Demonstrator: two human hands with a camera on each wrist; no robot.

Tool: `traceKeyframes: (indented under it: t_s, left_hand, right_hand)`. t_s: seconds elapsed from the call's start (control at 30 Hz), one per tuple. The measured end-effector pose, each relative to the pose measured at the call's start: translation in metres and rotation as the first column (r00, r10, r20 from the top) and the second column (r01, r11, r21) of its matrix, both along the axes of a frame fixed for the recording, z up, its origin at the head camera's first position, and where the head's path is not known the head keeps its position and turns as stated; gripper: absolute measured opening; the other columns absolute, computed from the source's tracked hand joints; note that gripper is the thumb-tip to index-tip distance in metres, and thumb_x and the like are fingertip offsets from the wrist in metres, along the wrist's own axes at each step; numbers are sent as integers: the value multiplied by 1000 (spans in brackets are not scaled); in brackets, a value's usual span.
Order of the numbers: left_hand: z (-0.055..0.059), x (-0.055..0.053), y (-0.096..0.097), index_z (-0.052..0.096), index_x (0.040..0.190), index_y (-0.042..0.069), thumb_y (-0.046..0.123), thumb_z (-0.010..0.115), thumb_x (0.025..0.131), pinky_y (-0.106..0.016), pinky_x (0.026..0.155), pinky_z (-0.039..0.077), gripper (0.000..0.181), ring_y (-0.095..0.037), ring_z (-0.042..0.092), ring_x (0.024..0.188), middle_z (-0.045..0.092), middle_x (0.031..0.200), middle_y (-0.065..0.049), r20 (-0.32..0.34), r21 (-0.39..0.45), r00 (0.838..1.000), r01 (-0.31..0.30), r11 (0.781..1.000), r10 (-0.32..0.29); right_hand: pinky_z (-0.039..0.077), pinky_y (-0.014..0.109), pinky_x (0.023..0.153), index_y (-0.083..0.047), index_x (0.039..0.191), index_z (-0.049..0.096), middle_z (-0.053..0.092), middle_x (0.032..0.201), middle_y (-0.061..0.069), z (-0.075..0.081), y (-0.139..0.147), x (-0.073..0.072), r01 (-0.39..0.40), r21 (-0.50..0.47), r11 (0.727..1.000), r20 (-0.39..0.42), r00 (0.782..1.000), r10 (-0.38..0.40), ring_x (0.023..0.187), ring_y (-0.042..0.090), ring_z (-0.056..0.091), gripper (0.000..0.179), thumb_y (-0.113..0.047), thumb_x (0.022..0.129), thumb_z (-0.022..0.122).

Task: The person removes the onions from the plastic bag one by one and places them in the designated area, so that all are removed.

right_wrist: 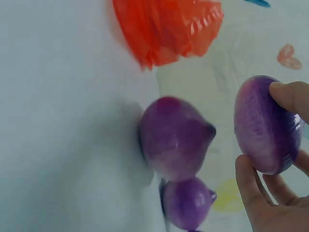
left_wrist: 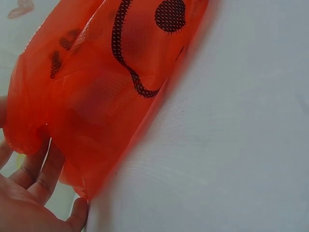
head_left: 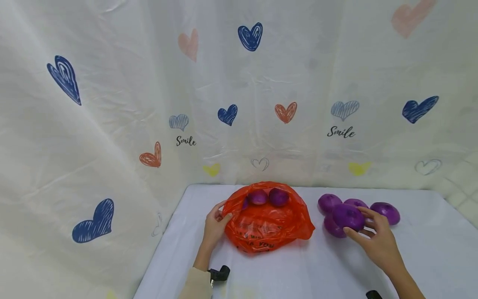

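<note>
A red plastic bag with dark print lies with its mouth spread, and purple onions show inside it. My left hand pinches the bag's left edge; in the left wrist view the fingers are at the bag's folds. On the right, my right hand holds a purple onion between thumb and fingers. The right wrist view shows this held onion lifted apart from the loose onions on the table. Several of those loose onions sit around and behind it in the head view.
A white cloth covers the table. Behind it hangs a pale curtain printed with hearts and the word Smile. Dark camera mounts sit at the wrists.
</note>
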State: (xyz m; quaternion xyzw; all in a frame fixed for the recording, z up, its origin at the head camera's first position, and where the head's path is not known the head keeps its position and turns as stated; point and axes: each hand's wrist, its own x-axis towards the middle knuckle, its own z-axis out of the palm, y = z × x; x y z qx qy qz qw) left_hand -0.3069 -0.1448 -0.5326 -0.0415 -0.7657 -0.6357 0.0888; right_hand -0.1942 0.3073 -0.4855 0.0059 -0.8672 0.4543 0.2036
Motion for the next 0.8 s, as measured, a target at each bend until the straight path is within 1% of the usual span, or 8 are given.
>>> traceKeyframes:
  t_s: [0.17,0.43,0.57,0.63,0.7,0.73,0.77,0.8]
  left_hand:
    - [-4,-2,-1,63,138,15,10,75,91,-21,67,47,48,-16,52,73,56,85,-11,-39,5,999,4,1000,-4]
    - [-5,-2,-1,63,138,21,13,72,94,-21,69,50,46,-17,54,77,56,87,-7,0,-15,1000,-2,1000,2]
    - [-5,-1,-1,63,139,21,13,72,94,-21,70,50,46,-18,55,78,57,88,-8,5,-13,1000,-1,1000,1]
    - [-4,-1,-1,63,139,21,13,72,94,-21,70,51,46,-18,55,78,57,88,-8,5,-10,1000,-1,1000,1]
    - [-3,-1,-1,63,139,21,13,72,95,-21,70,51,46,-18,55,79,57,89,-8,9,-7,1000,-2,1000,2]
    - [-3,-1,0,63,138,21,13,72,94,-20,70,51,46,-18,55,78,57,89,-7,10,-6,1000,-3,1000,3]
    - [-3,-1,-1,63,138,21,13,72,94,-20,69,51,46,-18,55,78,57,89,-8,12,-4,1000,-4,1000,5]
    - [-3,-1,-1,63,138,21,13,72,94,-21,69,50,45,-18,55,78,57,89,-8,13,-3,1000,-6,1000,6]
  right_hand:
    - [49,4,72,8,146,39,35,139,25,-10,21,0,26,-6,1000,14,1000,-26,94,-22,45,79,-18,86,83]
    - [46,4,69,8,152,33,37,142,33,-23,48,1,76,-12,997,125,989,-74,88,-23,41,85,-27,90,80]
    - [47,9,66,7,153,30,37,142,37,-25,54,0,92,-6,996,185,979,-90,85,-21,42,89,-32,90,79]
    - [48,12,64,7,154,28,35,143,39,-26,57,-1,99,4,995,217,971,-97,90,-6,56,91,-34,91,78]
    - [49,16,63,6,155,26,34,144,40,-27,59,-1,102,16,995,246,964,-103,97,20,66,92,-37,92,77]
    - [49,17,62,7,155,25,33,144,41,-27,59,-1,100,18,995,258,961,-101,103,36,65,92,-38,92,76]
    - [49,18,62,7,155,24,32,145,42,-27,60,-2,97,21,995,270,958,-99,109,49,61,93,-38,93,75]
    - [49,18,62,7,155,23,31,145,42,-27,61,-2,94,24,995,283,954,-97,115,60,53,93,-40,94,74]
